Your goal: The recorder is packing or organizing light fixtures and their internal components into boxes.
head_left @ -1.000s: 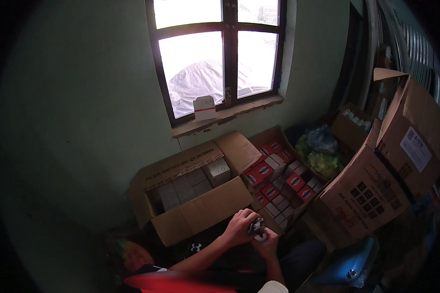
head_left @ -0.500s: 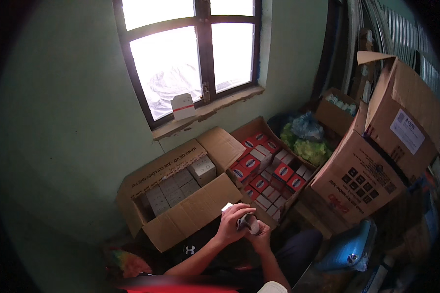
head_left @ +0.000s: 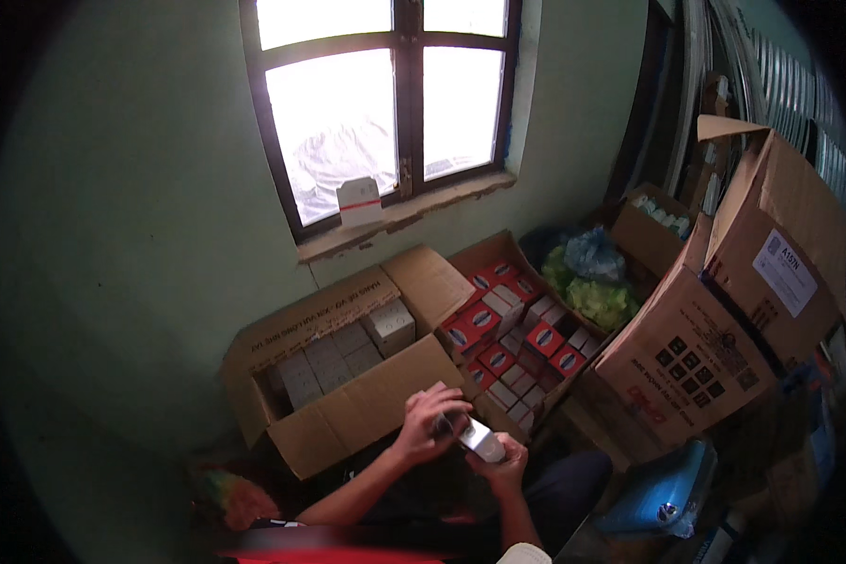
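Observation:
My right hand (head_left: 506,467) grips a small white piece (head_left: 483,439), box-like, with a bright pale face; its exact kind is too small to make out. Just left of it, my left hand (head_left: 429,423) curls its fingers round a dark, shiny object (head_left: 450,425) whose kind I cannot make out. The two held things meet or nearly meet. Both hands are over my lap, in front of an open cardboard box (head_left: 367,409) that holds several light grey small boxes (head_left: 333,358).
Right of that box, another carton (head_left: 494,239) holds red-and-white small boxes (head_left: 476,320). Farther right are green and blue plastic bags (head_left: 600,299), a tall cardboard box (head_left: 696,348) and a blue wrapped package (head_left: 663,489). A white carton piece (head_left: 359,201) stands on the window sill (head_left: 409,218).
My hands have drawn slightly apart and the left hand has shifted left. The white piece in the right hand has turned and shows more of its bright face. The view has shifted slightly.

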`<state>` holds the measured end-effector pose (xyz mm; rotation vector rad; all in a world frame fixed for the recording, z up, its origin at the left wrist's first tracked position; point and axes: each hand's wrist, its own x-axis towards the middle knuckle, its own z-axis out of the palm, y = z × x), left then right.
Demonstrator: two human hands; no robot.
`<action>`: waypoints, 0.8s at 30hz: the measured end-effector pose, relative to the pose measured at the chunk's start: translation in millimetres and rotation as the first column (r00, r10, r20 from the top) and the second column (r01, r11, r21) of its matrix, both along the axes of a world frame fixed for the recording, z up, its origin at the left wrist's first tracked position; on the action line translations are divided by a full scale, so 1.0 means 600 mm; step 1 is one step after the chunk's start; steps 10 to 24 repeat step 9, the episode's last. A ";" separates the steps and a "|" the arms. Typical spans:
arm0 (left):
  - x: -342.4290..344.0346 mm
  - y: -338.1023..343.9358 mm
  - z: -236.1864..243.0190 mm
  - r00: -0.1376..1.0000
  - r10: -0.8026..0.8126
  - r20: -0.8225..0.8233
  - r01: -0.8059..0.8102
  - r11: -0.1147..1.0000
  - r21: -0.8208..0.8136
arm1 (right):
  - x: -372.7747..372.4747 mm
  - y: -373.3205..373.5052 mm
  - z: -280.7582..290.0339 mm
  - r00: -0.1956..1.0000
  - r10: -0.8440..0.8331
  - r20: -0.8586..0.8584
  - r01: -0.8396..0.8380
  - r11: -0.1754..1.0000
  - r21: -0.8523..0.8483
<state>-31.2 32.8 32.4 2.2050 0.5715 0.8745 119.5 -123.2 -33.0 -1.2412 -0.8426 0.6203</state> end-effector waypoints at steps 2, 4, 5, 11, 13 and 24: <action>0.007 -0.005 0.000 0.986 0.156 -0.050 -0.148 0.979 0.141 | 0.007 0.005 -0.002 0.998 -0.022 0.051 0.021 1.000 0.022; 0.025 -0.047 0.010 0.993 -0.020 0.116 0.009 0.996 0.090 | 0.006 -0.001 -0.012 0.998 -0.058 -0.008 0.058 0.998 -0.013; 0.033 -0.065 0.017 0.990 -0.084 0.114 0.076 0.995 0.070 | 0.009 0.003 -0.005 0.998 -0.055 -0.036 0.057 0.996 0.069; 0.035 -0.036 0.002 0.986 -0.114 0.119 0.118 0.993 -0.030 | -0.001 0.001 0.001 0.991 -0.130 0.042 0.127 0.990 0.066; 0.035 -0.036 0.002 0.986 -0.114 0.119 0.118 0.993 -0.030 | -0.001 0.001 0.001 0.991 -0.130 0.042 0.127 0.990 0.066; 0.035 -0.036 0.002 0.986 -0.114 0.119 0.118 0.993 -0.030 | -0.001 0.001 0.001 0.991 -0.130 0.042 0.127 0.990 0.066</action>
